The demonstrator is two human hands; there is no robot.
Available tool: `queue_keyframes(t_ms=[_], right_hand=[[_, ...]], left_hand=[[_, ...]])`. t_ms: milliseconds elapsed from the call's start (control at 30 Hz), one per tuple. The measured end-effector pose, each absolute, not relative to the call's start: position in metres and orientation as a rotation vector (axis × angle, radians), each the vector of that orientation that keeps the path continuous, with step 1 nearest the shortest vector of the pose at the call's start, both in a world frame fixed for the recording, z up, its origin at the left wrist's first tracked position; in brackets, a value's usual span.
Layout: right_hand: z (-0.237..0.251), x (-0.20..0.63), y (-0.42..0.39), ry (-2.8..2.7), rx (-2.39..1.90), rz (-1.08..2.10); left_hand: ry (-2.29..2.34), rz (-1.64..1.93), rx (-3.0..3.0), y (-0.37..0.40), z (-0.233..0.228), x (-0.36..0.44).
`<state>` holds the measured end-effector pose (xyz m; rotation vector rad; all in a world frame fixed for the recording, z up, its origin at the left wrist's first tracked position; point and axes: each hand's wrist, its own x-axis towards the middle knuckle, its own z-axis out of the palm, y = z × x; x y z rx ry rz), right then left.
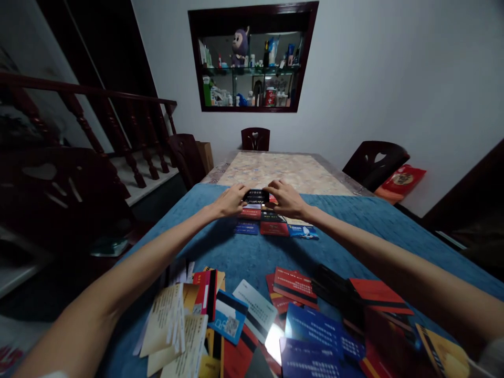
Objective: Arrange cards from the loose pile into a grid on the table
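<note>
Loose cards (252,325); outstretched hands pinch black card (255,197).

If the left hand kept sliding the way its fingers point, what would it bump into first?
The left hand points right, across the black card it grips. Just past that card it would probably meet the right hand holding the other end.

Blue textured fabric tablecloth (244,257) over near table half; far half is a beige marble-patterned tabletop (275,170). Small black plastic card with white print (255,196) at far row. Below it: red rectangular card (274,228), dark blue rectangular card (246,228), light blue and white card (303,231). Near heap: red card with white lettering (295,283), cream paper slips (167,320), blue card with black stripe (229,316), deep blue printed cards (318,331).
</note>
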<state>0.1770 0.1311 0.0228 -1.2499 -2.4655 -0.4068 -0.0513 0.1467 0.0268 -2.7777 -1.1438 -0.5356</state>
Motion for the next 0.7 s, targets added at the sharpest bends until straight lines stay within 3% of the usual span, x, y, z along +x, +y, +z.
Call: queue_keyframes(t_ms=[700], right_hand=[[-0.014,0.160,0.230,-2.456,-1.555,-0.150]], left_hand=[[-1.509,-0.366,-2.747,0.249,-0.006,-0.041]])
